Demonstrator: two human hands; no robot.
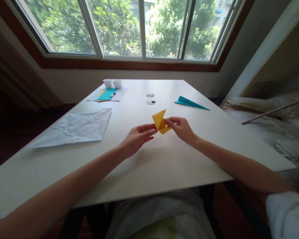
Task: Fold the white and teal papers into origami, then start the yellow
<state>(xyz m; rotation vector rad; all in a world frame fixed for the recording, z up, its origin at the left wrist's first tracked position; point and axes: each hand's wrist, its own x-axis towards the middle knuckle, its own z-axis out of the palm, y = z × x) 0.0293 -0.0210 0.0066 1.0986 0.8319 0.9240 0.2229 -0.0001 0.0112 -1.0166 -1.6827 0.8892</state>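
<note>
While both grips pinch it | yellow paper (160, 121): folded, triangular flap raised

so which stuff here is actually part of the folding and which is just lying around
In hand: yellow folded paper, pinched by left hand and right hand.

Lying about: creased white sheet, teal paper plane, teal paper stack, pen.

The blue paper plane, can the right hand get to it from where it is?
Probably yes. The blue paper plane lies on the table beyond the right hand, with only bare tabletop between. That hand is pinching the yellow folded paper though.
</note>
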